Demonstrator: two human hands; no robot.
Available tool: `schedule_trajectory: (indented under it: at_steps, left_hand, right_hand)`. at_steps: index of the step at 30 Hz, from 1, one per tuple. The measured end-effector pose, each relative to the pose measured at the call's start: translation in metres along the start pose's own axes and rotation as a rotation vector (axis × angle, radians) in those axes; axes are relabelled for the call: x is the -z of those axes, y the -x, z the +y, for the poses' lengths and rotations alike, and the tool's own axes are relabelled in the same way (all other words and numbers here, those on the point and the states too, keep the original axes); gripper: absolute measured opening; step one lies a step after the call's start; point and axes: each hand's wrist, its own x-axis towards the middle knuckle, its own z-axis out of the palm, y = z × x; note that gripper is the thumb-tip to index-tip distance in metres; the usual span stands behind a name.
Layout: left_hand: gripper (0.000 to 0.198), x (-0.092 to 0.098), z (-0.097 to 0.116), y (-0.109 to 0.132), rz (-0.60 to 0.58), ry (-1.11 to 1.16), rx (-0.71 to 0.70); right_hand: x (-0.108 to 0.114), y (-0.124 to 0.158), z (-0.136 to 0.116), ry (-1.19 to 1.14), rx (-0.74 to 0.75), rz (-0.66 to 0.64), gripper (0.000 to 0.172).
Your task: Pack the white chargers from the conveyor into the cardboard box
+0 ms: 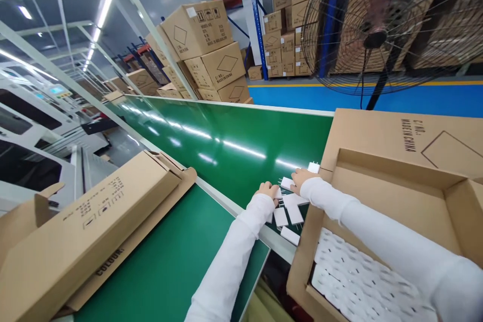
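Note:
Several small white plug-like parts (287,214) with metal pins lie on the green conveyor belt (226,146) just left of an open cardboard box (400,181). My left hand (268,190) rests curled on the parts at their left side, and its fingers are hidden under the palm. My right hand (300,177) reaches across the box corner, its fingers closed on one white part (287,182). Another white part (313,166) lies just beyond that hand. Both arms wear white sleeves. Inside the box, a layer of white parts (358,282) is packed in rows.
A flattened cardboard carton (86,226) lies on the near green table at left. Stacked cartons (206,50) stand past the belt's far end. A large floor fan (377,30) stands at upper right beside blue racking with boxes. White machines line the left side.

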Motion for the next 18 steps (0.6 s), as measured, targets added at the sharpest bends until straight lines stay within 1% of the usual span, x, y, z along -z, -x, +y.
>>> schedule_trajectory:
  at_steps: [2,5,9,11,13,15,18]
  left_hand:
    - [0.041,0.002,-0.005,0.0,0.023,0.013,0.01]
    - [0.042,0.007,-0.014,0.003,0.068,0.047,0.064]
    - [0.04,0.013,-0.024,0.012,0.094,0.138,0.162]
    - [0.037,0.016,-0.027,0.018,0.095,0.198,0.205]
    - [0.034,0.018,-0.029,0.024,0.101,0.255,0.243]
    - [0.031,0.021,-0.03,0.03,0.11,0.305,0.268]
    - [0.028,0.027,-0.032,0.038,0.118,0.365,0.273]
  right_hand:
    - [-0.007,-0.013,-0.009,-0.013,-0.017,0.002,0.027]
    - [-0.014,-0.028,-0.016,-0.045,-0.034,-0.012,0.029]
    - [-0.011,-0.033,-0.013,-0.089,-0.061,-0.017,0.033]
    - [-0.005,-0.028,-0.011,-0.104,-0.053,-0.014,0.037]
    - [0.0,-0.017,-0.015,-0.116,-0.011,-0.02,0.04]
    - [0.002,-0.002,-0.026,-0.12,0.038,-0.043,0.041]
    - [-0.002,0.02,-0.052,-0.114,0.081,-0.082,0.04]
